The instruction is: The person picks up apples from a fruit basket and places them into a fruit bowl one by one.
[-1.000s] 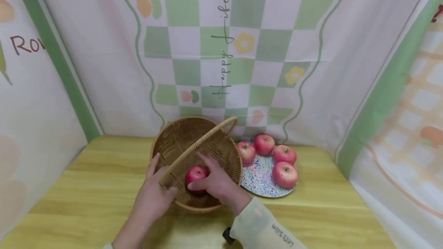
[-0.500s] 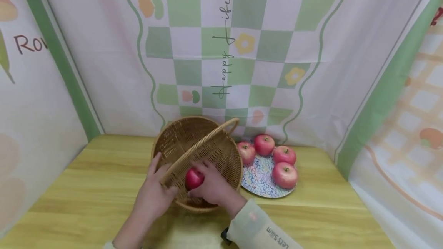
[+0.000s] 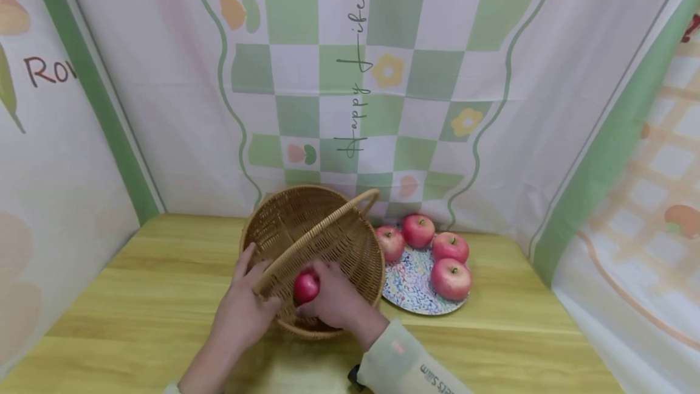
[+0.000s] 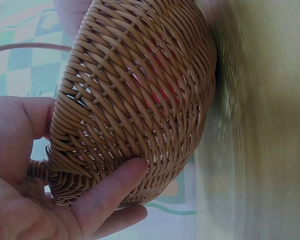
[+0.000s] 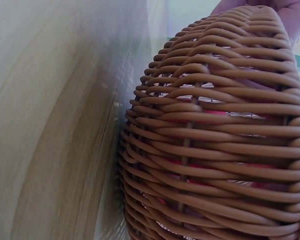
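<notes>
In the head view a round wicker basket (image 3: 355, 242) with an arched handle (image 3: 319, 227) stands on the table. My left hand (image 3: 240, 309) grips its near-left rim by the foot of the handle. The left wrist view has the fingers (image 4: 112, 192) of that hand lying along the outside of the woven wall. Inside the basket my right hand (image 3: 338, 300) holds a red apple (image 3: 306, 287), its fingers curled round the right side. Some of these fingertips are hidden behind the fruit. Through the weave, red patches (image 5: 215, 117) show in the right wrist view.
A speckled plate (image 3: 410, 287) sits right of the basket, bearing several apples (image 3: 451, 278) along its edge. The wooden table (image 3: 153, 303) reaches back to a checkered cloth (image 3: 394, 17). Cloth walls stand on both sides.
My right hand, spread over the apple a second ago, has closed its fingers round it. The apple has tilted slightly and stays in the basket. My left hand keeps its grip on the rim.
</notes>
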`<action>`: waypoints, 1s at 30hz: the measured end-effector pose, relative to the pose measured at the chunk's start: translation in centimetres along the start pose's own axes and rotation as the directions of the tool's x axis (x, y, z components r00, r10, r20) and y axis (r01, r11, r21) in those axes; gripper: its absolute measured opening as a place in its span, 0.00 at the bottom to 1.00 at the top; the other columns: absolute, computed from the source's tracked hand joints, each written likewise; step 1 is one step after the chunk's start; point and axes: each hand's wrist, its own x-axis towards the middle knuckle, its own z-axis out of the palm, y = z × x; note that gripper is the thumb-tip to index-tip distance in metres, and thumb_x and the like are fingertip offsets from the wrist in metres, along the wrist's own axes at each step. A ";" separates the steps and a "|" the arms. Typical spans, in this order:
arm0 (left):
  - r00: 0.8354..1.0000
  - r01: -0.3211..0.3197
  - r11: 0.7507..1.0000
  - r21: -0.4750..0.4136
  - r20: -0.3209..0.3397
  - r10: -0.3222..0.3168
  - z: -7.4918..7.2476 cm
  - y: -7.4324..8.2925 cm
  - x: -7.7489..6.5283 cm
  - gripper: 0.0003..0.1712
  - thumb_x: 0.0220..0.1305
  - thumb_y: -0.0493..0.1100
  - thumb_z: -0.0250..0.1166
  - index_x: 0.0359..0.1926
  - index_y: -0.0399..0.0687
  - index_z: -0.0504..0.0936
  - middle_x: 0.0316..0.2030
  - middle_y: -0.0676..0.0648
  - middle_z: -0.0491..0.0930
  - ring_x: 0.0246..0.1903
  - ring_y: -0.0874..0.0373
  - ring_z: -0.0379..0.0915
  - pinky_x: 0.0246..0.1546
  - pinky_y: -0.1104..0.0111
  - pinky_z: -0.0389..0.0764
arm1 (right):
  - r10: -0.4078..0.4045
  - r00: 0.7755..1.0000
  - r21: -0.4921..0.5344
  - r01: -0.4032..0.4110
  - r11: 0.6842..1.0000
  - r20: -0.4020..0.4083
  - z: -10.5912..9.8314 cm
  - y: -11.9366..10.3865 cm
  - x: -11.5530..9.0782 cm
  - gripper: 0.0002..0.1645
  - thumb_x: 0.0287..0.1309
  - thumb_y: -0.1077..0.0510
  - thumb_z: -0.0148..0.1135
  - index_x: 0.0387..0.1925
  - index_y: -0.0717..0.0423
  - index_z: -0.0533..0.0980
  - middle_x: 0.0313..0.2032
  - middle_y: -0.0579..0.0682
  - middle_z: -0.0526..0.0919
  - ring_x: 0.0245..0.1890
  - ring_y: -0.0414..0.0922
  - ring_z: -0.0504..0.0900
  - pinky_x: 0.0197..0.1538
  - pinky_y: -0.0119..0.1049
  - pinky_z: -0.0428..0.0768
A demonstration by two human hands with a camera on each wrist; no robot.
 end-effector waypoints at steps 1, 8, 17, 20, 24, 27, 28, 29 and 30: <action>1.000 -0.005 1.000 0.001 -0.005 0.005 0.0 0.0 0.0 0.39 0.50 0.32 0.69 0.66 0.44 0.74 0.78 0.48 0.43 0.34 0.54 0.80 0.23 0.67 0.77 | 0.001 1.000 0.000 -0.001 1.000 0.000 0.0 0.0 0.0 0.40 0.41 0.53 0.82 0.57 0.43 0.72 0.56 0.56 0.69 0.49 0.54 0.77 0.47 0.52 0.78; 1.000 -0.022 1.000 0.003 -0.019 0.022 0.0 0.0 -0.1 0.37 0.49 0.32 0.69 0.64 0.46 0.77 0.77 0.47 0.45 0.47 0.43 0.79 0.28 0.65 0.78 | -0.017 1.000 -0.042 0.017 0.999 -0.015 0.0 0.0 -0.1 0.31 0.47 0.56 0.79 0.52 0.42 0.73 0.52 0.56 0.69 0.48 0.55 0.77 0.47 0.53 0.78; 1.000 0.007 1.000 -0.010 0.010 -0.007 -0.1 0.5 -0.3 0.39 0.50 0.31 0.68 0.67 0.42 0.73 0.78 0.50 0.42 0.24 0.60 0.75 0.22 0.68 0.76 | -0.014 0.998 0.010 0.015 1.000 -0.055 0.2 0.4 -0.2 0.42 0.47 0.61 0.77 0.65 0.46 0.72 0.58 0.60 0.67 0.49 0.56 0.77 0.47 0.52 0.79; 1.000 0.009 1.000 -0.011 0.014 -0.009 0.0 0.5 -0.3 0.39 0.50 0.31 0.67 0.67 0.42 0.73 0.78 0.51 0.42 0.20 0.63 0.71 0.20 0.69 0.75 | -0.017 0.998 0.049 0.020 0.999 -0.059 0.2 0.6 -0.2 0.43 0.45 0.64 0.75 0.66 0.47 0.73 0.57 0.60 0.66 0.48 0.55 0.76 0.46 0.51 0.79; 1.000 0.007 1.000 -0.013 0.014 -0.007 0.0 0.5 -0.3 0.39 0.50 0.31 0.68 0.67 0.43 0.73 0.78 0.52 0.41 0.20 0.62 0.72 0.20 0.69 0.76 | -0.008 0.997 0.117 0.017 0.993 -0.078 0.3 0.9 -0.1 0.39 0.43 0.66 0.74 0.61 0.49 0.76 0.57 0.60 0.65 0.48 0.56 0.75 0.44 0.50 0.79; 1.000 -0.004 1.000 -0.016 0.010 0.004 0.0 0.6 -0.4 0.38 0.50 0.31 0.67 0.66 0.43 0.74 0.78 0.51 0.42 0.21 0.62 0.72 0.20 0.68 0.75 | -0.004 0.995 0.188 0.024 0.982 -0.103 0.2 1.1 -0.1 0.37 0.43 0.67 0.73 0.59 0.50 0.76 0.54 0.60 0.67 0.47 0.56 0.75 0.43 0.50 0.80; 1.000 -0.009 1.000 -0.016 0.006 0.009 0.0 0.6 -0.4 0.38 0.50 0.31 0.67 0.66 0.42 0.74 0.78 0.51 0.42 0.21 0.61 0.72 0.20 0.68 0.75 | -0.005 0.994 0.215 0.029 0.976 -0.112 0.2 1.1 0.0 0.37 0.43 0.67 0.73 0.59 0.50 0.76 0.53 0.60 0.68 0.47 0.56 0.75 0.43 0.50 0.80; 1.000 -0.010 1.000 -0.015 0.002 0.010 0.0 0.6 -0.4 0.37 0.50 0.30 0.67 0.65 0.42 0.75 0.78 0.51 0.43 0.22 0.61 0.73 0.20 0.68 0.75 | -0.003 0.993 0.248 0.032 0.968 -0.117 0.1 1.1 0.0 0.36 0.43 0.67 0.72 0.58 0.51 0.75 0.53 0.59 0.69 0.47 0.56 0.76 0.42 0.49 0.80; 1.000 -0.015 1.000 -0.015 -0.001 0.015 0.0 0.6 -0.4 0.37 0.49 0.30 0.67 0.65 0.42 0.75 0.78 0.50 0.43 0.22 0.61 0.73 0.20 0.68 0.75 | 0.001 0.993 0.295 0.033 0.955 -0.114 0.0 1.1 0.0 0.36 0.43 0.68 0.71 0.58 0.51 0.75 0.52 0.59 0.70 0.47 0.56 0.76 0.41 0.49 0.81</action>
